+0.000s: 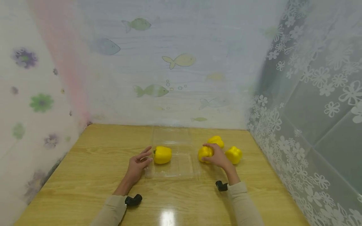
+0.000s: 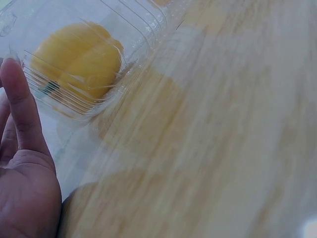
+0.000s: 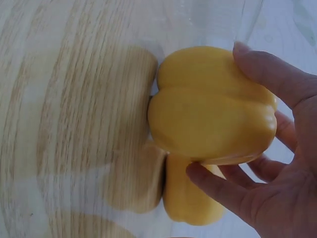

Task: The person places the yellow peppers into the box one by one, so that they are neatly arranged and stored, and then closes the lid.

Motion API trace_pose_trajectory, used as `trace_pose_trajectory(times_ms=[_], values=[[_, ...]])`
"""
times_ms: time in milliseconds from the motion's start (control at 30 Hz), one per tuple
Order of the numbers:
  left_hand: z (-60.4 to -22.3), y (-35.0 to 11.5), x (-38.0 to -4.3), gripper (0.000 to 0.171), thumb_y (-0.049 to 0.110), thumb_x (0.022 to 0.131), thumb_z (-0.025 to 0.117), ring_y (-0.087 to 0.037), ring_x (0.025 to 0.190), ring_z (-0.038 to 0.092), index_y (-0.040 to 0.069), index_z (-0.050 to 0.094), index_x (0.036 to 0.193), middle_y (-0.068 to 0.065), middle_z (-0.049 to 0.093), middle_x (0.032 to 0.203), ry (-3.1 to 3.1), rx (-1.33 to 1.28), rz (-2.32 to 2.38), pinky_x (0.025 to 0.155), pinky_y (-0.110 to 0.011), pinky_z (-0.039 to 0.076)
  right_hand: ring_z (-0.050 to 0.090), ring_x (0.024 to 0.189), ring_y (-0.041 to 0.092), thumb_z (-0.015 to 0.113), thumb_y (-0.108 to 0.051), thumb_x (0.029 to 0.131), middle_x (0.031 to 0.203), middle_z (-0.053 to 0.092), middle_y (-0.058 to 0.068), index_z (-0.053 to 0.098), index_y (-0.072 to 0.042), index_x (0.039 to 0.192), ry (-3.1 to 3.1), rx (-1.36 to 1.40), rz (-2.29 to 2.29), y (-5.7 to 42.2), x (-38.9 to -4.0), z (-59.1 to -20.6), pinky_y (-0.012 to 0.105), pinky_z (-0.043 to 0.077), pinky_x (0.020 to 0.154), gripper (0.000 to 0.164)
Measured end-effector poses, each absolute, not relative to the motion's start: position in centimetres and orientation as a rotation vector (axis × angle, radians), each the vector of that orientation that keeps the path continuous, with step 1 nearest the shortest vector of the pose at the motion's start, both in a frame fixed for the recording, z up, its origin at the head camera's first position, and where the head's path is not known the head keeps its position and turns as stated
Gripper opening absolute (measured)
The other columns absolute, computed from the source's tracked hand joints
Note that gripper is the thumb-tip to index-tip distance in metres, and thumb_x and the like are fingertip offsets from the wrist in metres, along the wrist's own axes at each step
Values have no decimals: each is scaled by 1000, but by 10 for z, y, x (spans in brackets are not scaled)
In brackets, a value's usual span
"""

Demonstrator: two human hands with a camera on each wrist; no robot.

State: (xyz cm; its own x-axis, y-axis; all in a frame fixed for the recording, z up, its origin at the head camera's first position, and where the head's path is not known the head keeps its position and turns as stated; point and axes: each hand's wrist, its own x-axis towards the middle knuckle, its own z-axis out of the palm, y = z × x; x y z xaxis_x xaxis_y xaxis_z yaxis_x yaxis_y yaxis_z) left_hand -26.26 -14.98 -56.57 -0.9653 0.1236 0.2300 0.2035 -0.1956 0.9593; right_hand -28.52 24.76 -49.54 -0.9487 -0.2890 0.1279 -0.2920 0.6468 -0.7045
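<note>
In my right hand point(image 1: 217, 156) is a yellow bell pepper point(image 3: 213, 106), gripped between thumb and fingers just right of the clear plastic container. My left hand point(image 1: 137, 166) is at the left wall of that container point(image 1: 185, 164), its fingers loosely extended and the fingertips right at the rim. Inside the container's left half lies another yellow bell pepper point(image 1: 163, 155) on its side, its green stem toward my left hand. The container's transparent lid point(image 1: 171, 135) is folded back toward the wall.
Two more yellow peppers stand by my right hand: one pepper point(image 1: 216, 141) behind it, another pepper point(image 1: 234, 155) to its right. The wooden table point(image 1: 93, 157) meets a fish-patterned wall covering point(image 1: 175, 62) at the back, with flowered side walls.
</note>
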Motion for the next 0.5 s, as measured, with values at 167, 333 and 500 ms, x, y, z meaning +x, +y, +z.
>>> trace_pose_trajectory(times_ms=[167, 333, 500], values=[[-566, -150, -262, 42, 7, 95, 71, -3, 80, 60, -13, 61, 131, -15, 43, 158, -1971, -394, -2343, 59, -16, 48, 39, 141, 46, 82, -21, 87, 149, 47, 26, 55, 2, 141, -2826, 449, 1234, 250, -285, -498, 63, 33, 114, 64], [-565, -150, -262, 42, 6, 95, 71, -3, 80, 60, -12, 61, 131, -15, 44, 158, -1967, -391, -2342, 59, -17, 48, 46, 137, 44, 78, -28, 91, 147, 52, 25, 53, 2, 142, -2791, 391, 1298, 255, -285, -501, 60, 40, 110, 64], [-564, -149, -261, 42, 5, 95, 71, -3, 81, 60, -13, 60, 132, -16, 43, 159, -1965, -401, -2344, 59, -17, 48, 51, 131, 42, 77, -31, 93, 144, 52, 25, 50, 2, 142, -2772, 263, 1447, 260, -282, -503, 56, 45, 105, 65]])
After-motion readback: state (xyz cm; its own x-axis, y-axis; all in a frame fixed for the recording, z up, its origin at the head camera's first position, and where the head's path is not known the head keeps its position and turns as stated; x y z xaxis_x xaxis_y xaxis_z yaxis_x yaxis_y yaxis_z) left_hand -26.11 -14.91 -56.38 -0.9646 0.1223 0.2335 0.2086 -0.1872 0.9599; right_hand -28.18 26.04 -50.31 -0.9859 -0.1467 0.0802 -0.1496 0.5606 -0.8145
